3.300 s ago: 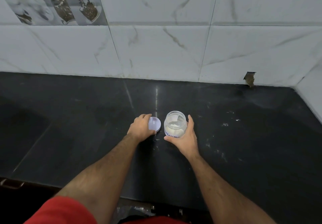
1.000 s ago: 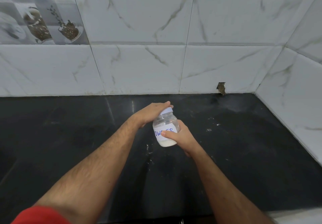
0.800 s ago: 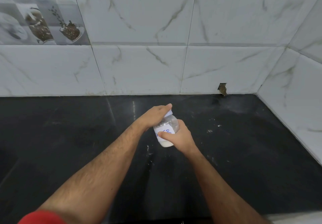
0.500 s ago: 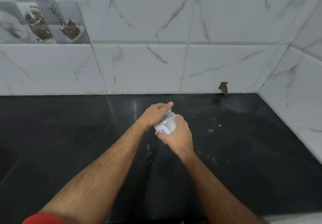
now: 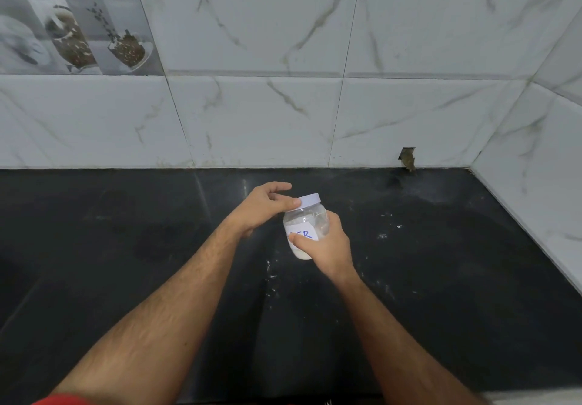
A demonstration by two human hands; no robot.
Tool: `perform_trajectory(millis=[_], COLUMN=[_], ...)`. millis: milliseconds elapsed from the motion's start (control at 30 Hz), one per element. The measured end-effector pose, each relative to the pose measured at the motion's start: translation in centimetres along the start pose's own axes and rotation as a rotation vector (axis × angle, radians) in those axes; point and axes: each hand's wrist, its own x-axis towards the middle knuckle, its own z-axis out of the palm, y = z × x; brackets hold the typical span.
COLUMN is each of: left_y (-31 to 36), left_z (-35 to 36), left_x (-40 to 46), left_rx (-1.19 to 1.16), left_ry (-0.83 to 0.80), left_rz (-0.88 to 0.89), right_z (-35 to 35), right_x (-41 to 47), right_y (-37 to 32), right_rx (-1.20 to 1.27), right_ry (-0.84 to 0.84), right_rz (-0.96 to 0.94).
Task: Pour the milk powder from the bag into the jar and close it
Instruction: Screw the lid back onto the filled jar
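Fingers (image 5: 291, 203) of the left hand (image 5: 263, 209) pinch the lid's (image 5: 309, 200) left edge, thumb and a fingertip closed on the rim, index finger stretched out above and apart from it. Right hand (image 5: 329, 247) wraps the jar (image 5: 305, 231) from the right/near side, its fingers clamped round the body, thumb pressed across the paper label (image 5: 301, 234) (blue handwriting, partly covered, only the last letters readable).

Jar is held up off the table (image 5: 126, 263), over its middle, roughly centre of view. Long axis near upright, tilted a little: lid end points up and slightly away/right, base toward the camera and down. Lid is white and sits on the jar mouth; can't tell how tightly it is screwed on. White powder fills the bottom part of the clear jar, w/ a thin film clinging higher up the wall.

Table is black and glossy, w/ white powder specks scattered just below and to the right of the jar. Marble-look tiles (image 5: 252, 121) form the wall behind; a small chipped hole (image 5: 407, 158) shows at the wall's base, well right of the jar. A red sleeve (image 5: 63, 400) edge shows bottom left.
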Motion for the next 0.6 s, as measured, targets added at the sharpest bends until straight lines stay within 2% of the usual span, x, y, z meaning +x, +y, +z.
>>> perform_trajectory(millis=[167,400,600], left_y=[1.1,0.8,-0.2], left_z=[1.4,1.1,-0.2], left_x=[0.2,0.1,-0.4], left_rx=[-0.054,-0.062,-0.058], left_ry=[-0.061,0.006,0.068], left_rz=[-0.049,0.020,-0.008], right_z=[0.7,0.9,0.4], right_x=[-0.2,-0.2,0.0], right_y=[-0.1,-0.7,-0.3], right_rx=[-0.121,-0.070,-0.051], right_ry=[0.065,0.040,0.066], right_rz=[-0.074,-0.069,-0.025])
